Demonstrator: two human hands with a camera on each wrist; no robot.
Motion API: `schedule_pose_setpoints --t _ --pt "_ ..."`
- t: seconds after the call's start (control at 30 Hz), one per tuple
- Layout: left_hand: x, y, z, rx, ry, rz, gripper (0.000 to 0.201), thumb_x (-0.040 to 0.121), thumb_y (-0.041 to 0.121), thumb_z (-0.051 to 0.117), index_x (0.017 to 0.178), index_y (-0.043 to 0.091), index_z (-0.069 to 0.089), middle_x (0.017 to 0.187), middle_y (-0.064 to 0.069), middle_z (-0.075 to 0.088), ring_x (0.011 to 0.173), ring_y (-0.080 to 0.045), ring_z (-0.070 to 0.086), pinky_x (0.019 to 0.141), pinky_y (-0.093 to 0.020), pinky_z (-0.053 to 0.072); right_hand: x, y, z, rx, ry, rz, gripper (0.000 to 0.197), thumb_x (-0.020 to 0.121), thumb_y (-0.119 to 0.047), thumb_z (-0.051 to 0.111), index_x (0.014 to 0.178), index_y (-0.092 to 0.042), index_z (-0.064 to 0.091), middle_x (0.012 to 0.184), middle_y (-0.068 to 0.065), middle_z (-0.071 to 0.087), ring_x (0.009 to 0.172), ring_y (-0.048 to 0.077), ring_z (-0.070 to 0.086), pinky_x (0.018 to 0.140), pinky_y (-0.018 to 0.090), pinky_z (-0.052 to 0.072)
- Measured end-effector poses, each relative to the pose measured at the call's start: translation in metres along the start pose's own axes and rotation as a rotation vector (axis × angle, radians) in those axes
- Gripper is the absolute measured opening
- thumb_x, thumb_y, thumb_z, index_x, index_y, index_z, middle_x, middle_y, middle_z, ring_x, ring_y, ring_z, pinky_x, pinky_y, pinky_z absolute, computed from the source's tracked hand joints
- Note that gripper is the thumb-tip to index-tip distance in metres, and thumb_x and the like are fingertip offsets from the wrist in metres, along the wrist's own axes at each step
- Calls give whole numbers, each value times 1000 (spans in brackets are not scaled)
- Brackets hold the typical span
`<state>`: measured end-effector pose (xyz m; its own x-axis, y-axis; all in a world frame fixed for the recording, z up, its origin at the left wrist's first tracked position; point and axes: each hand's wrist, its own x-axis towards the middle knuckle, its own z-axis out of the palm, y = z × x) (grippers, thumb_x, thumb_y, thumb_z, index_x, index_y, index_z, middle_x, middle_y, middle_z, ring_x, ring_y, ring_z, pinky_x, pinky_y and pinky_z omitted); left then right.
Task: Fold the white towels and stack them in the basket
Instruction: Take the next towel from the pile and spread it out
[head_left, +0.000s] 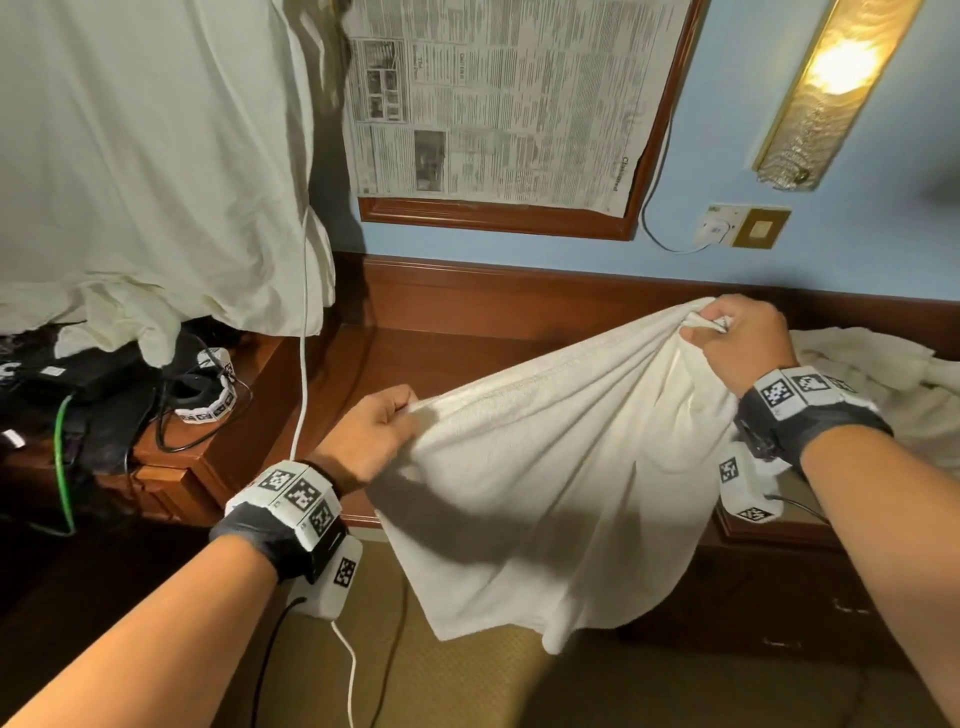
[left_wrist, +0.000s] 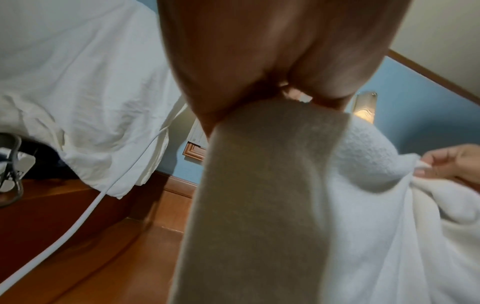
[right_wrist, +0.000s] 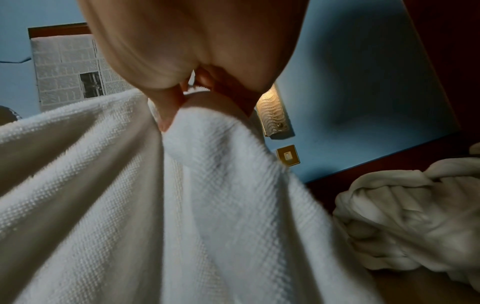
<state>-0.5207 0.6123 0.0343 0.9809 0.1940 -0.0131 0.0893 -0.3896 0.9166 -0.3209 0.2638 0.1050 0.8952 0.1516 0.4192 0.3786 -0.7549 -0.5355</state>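
A white terry towel (head_left: 550, 467) hangs in the air in front of the wooden desk (head_left: 447, 358), stretched between both hands. My left hand (head_left: 374, 431) grips its near-left top edge with curled fingers. My right hand (head_left: 737, 338) pinches the far-right corner, higher up. The cloth sags between them and drapes down past the desk's front edge. The left wrist view shows the towel (left_wrist: 363, 205) running from my left hand (left_wrist: 291, 96) toward the right hand (left_wrist: 446, 162). The right wrist view shows my right hand (right_wrist: 187, 92) bunching the towel (right_wrist: 182, 205). No basket is in view.
A heap of crumpled white towels (head_left: 893, 395) lies on the desk to the right, the same heap (right_wrist: 415, 226) showing beside the right wrist. A white sheet (head_left: 145, 156) hangs at left above black gear and cables (head_left: 104, 395). A white cable (head_left: 304, 312) hangs down. Blue wall behind.
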Motion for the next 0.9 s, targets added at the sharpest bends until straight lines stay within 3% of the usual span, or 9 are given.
schedule_pose_setpoints --t 0.07,0.17,0.33,0.43,0.5,0.6,0.67,0.8,0.9 --pt "-2 -3 -1 300 53 62 19 92 11 62 80 19 50 66 6 55 61 -13 55 56 -23 43 -6 -2 1 -4 17 6 11 84 -9 73 91 -1 68 97 16 64 87 23 53 79 25 37" --pt "-9 -13 -7 643 30 36 23 83 3 56 90 26 53 88 4 50 82 -20 56 77 -36 48 -9 4 1 -17 55 6 12 84 -11 74 92 -3 69 97 13 64 86 22 53 79 26 39" --pt "-24 -8 -9 246 -100 44 31 83 -3 67 78 26 57 78 4 60 65 -14 55 57 -31 47 -13 37 2 -181 -23 116 9 87 -16 71 91 -9 67 99 15 65 89 31 57 76 31 39" --pt "-30 8 -7 91 -245 104 21 90 -7 61 87 14 61 81 11 61 65 -2 55 54 -26 45 -22 49 5 -213 -49 219 11 87 -17 70 95 -9 68 101 16 66 90 33 58 74 29 38" --pt "-29 11 -7 165 -323 83 22 92 -1 57 82 15 69 80 7 65 65 -1 56 59 -25 47 -29 56 7 -179 -46 284 12 87 -18 70 95 -9 70 100 16 68 90 34 60 74 30 41" --pt "-25 -1 -12 451 -354 -34 24 86 39 65 80 17 73 77 -4 67 67 -15 61 69 -32 49 -37 59 8 -178 -83 293 9 87 -20 69 89 -11 69 96 15 68 80 26 54 71 30 40" --pt "-23 -23 -15 578 -248 -47 23 84 41 75 81 19 68 70 7 65 68 -16 61 67 -30 46 -45 55 10 -166 -148 265 12 88 -14 68 88 -2 66 92 18 65 82 28 56 72 33 43" --pt "-24 -57 -8 415 228 -24 19 84 11 72 88 23 58 71 4 65 68 -19 62 65 -29 45 -73 48 20 -45 -242 221 17 86 -9 70 79 0 57 78 13 54 76 27 52 65 32 36" --pt "-22 -77 0 409 355 -186 17 87 11 68 102 18 71 87 -6 70 86 -25 64 78 -29 44 -97 62 26 -51 -288 234 16 85 -6 69 79 3 57 73 11 50 68 23 43 51 14 30"
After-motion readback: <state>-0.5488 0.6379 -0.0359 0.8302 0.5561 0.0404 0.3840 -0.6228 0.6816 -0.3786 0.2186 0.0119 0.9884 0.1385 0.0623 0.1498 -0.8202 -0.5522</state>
